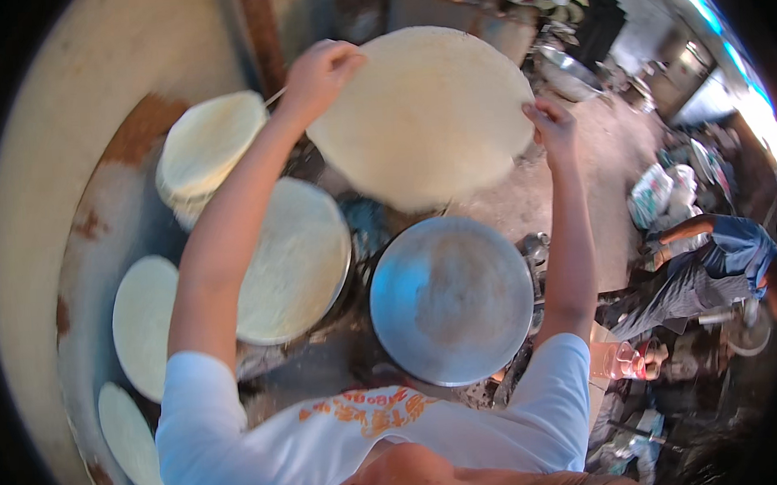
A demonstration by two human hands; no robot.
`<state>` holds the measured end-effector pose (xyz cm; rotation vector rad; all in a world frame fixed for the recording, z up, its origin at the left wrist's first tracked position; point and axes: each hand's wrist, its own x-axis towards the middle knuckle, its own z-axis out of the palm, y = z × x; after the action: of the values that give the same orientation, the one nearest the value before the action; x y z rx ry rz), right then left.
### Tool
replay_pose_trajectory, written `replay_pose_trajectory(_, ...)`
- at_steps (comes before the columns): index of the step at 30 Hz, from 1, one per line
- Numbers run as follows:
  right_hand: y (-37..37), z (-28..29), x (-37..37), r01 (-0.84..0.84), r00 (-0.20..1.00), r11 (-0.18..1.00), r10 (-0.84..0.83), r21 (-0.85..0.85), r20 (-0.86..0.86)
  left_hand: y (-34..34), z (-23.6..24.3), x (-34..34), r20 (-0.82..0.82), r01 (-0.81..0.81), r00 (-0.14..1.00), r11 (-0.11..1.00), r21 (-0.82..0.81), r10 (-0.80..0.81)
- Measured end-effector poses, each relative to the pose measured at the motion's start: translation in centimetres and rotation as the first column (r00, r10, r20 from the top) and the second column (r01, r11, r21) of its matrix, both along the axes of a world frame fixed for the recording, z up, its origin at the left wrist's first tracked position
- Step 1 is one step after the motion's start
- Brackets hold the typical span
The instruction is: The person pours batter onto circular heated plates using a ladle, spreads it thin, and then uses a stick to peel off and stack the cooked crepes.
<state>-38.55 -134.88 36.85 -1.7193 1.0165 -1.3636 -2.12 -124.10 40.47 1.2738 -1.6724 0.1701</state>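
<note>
Both hands, left hand (319, 72) and right hand (552, 123), pinch the rim of a wide thin flatbread (422, 111), held up in the frame's upper centre. Just below waits a bare round griddle (452, 300); lowering it flat there seems next. Another flatbread cooks at centre left (298, 255), apparently on a second griddle.

Daylight floods in from my upper right, where a bright strip (751, 97) blows out white. The metal pan (452, 300) below me shows soft glare. Everything bends toward the black rim, and the far corners look blurred and murky.
</note>
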Motion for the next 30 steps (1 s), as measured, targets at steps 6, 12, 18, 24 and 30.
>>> replay_pose_trajectory(6, -8.2, -7.4, -3.9, -0.197, 0.978, 0.977, 0.190, 0.083, 0.092, -6.6, -7.9, -3.0, 0.303, -0.051, 0.946, 0.975, -0.217, 0.117)
replay_pose_trajectory(12, -15.9, -24.0, -2.8, 0.233, 0.959, 0.936, -0.176, 0.265, -0.222, -16.1, -25.3, -3.1, 0.213, -0.180, 0.964, 0.980, 0.086, 0.159)
replay_pose_trajectory(18, -12.8, -25.7, -3.3, 0.279, 0.907, 0.959, -0.247, 0.049, -0.340, -13.6, -26.5, -0.6, 0.304, -0.027, 0.953, 0.988, 0.154, -0.021)
replay_pose_trajectory(24, 6.0, -22.7, 16.9, -0.277, 0.868, 0.926, 0.356, 0.257, -0.348, 2.1, -25.9, 16.5, 0.127, -0.391, 0.915, 0.771, 0.503, 0.382)
replay_pose_trajectory(30, 15.4, -23.7, 28.1, -0.271, 0.635, 0.962, 0.204, 0.032, -0.745, 15.4, -29.0, 25.8, 0.336, -0.490, 0.853, 0.391, 0.779, 0.400)
